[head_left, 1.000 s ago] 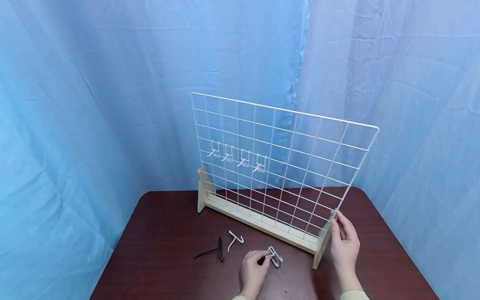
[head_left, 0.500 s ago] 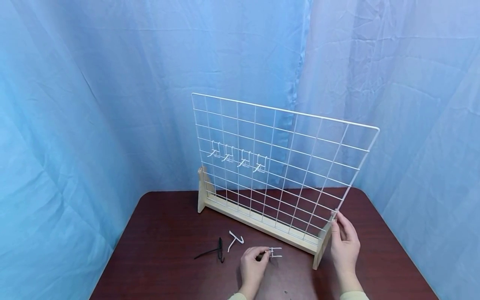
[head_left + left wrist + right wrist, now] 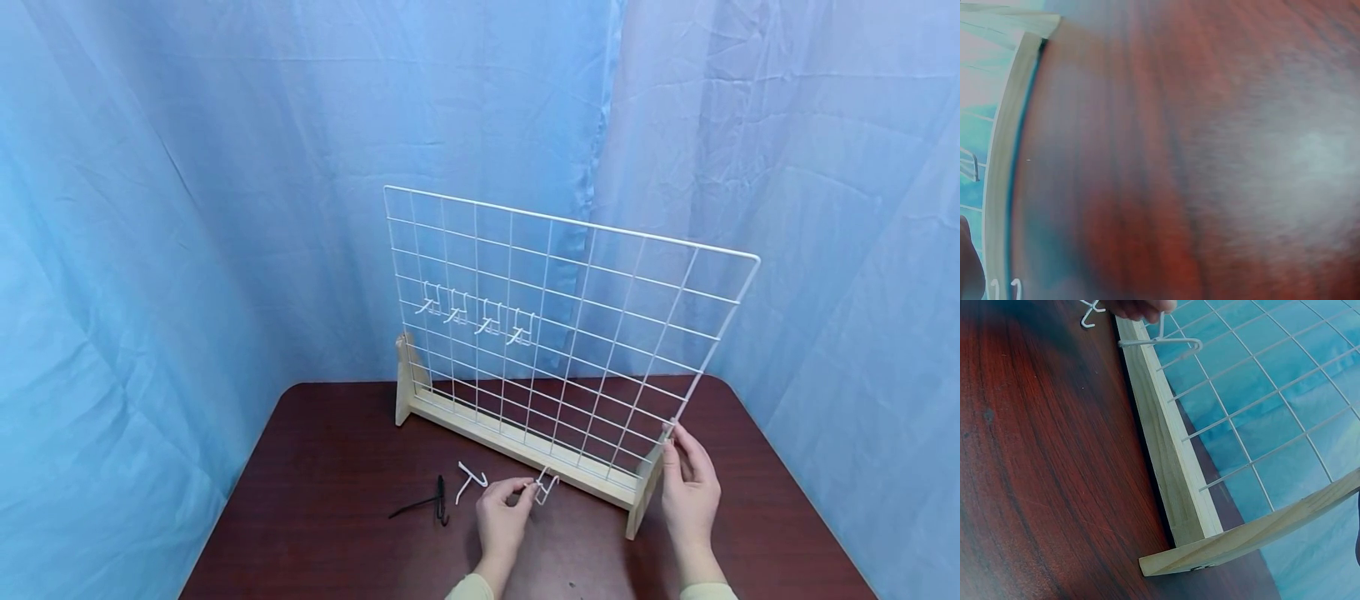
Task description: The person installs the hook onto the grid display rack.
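Observation:
Between thumb and fingertips, my left hand (image 3: 501,518) pinches a white wire hook (image 3: 547,492), its two curved prongs pointing up in the head view. The same hook (image 3: 1160,341) shows near the top of the right wrist view, just in front of the stand's wooden base. At the far end of the rack, my right hand (image 3: 690,487) grips the right upright of the wooden stand (image 3: 648,492), by the lower corner of the white wire grid (image 3: 592,271). Several white hooks (image 3: 487,321) hang in a row on the grid's left half.
A loose white hook (image 3: 470,481) and a black hook (image 3: 431,502) lie on the dark red table (image 3: 330,467), left of my left hand. The stand's base (image 3: 517,442) crosses the table slantwise. Blue curtains (image 3: 300,167) surround the table at the back and sides.
My left hand has lifted the white hook from the table and turned it, so its prongs now point up. It has moved slightly towards the base. The right hand stays put.

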Available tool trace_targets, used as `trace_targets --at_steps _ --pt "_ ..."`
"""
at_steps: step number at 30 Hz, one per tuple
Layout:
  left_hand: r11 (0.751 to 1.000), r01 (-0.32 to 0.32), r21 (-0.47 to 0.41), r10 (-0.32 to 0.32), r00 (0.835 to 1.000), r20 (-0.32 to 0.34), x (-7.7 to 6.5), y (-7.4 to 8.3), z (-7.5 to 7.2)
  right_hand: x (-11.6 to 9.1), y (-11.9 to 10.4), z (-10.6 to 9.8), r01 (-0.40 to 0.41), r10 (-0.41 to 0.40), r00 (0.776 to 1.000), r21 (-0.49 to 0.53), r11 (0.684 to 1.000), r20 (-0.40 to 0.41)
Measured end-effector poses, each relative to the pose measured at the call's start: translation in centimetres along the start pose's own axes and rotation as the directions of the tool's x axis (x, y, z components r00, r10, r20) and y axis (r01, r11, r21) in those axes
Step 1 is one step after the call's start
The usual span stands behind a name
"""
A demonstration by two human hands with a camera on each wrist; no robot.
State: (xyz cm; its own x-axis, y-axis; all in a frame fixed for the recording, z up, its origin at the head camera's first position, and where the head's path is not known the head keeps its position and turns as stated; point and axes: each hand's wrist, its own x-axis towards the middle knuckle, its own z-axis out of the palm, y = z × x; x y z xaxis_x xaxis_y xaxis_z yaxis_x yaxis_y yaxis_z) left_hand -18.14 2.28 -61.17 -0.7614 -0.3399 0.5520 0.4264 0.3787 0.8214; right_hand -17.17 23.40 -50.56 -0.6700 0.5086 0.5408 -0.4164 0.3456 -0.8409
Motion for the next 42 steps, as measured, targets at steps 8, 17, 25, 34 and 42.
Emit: trace_targets --at_steps 8,17,25,34,42 --pt "0.999 0.043 -0.025 -0.043 0.999 0.003 1.3 1.2 -0.1 0.1 0.1 0.0 0.011 -0.011 1.0 0.026 1.0 -0.002" --pt "0.997 0.062 -0.042 -0.063 0.998 -0.026 2.9 2.8 -0.3 0.2 0.2 0.0 0.031 -0.031 1.0 0.043 0.999 0.0" --pt "0.989 0.071 -0.126 -0.077 0.996 -0.047 5.1 4.7 -0.2 0.2 0.5 0.0 0.038 -0.038 0.999 0.035 0.999 0.004" --pt "0.993 -0.062 -0.099 0.051 0.993 -0.104 7.6 6.3 -0.1 0.1 0.3 0.0 0.024 -0.023 1.0 0.028 0.999 -0.011" --pt "0.992 -0.091 -0.092 0.079 0.99 -0.119 9.4 7.9 0.0 0.1 0.2 0.1 0.03 -0.029 0.999 0.05 0.998 -0.019"
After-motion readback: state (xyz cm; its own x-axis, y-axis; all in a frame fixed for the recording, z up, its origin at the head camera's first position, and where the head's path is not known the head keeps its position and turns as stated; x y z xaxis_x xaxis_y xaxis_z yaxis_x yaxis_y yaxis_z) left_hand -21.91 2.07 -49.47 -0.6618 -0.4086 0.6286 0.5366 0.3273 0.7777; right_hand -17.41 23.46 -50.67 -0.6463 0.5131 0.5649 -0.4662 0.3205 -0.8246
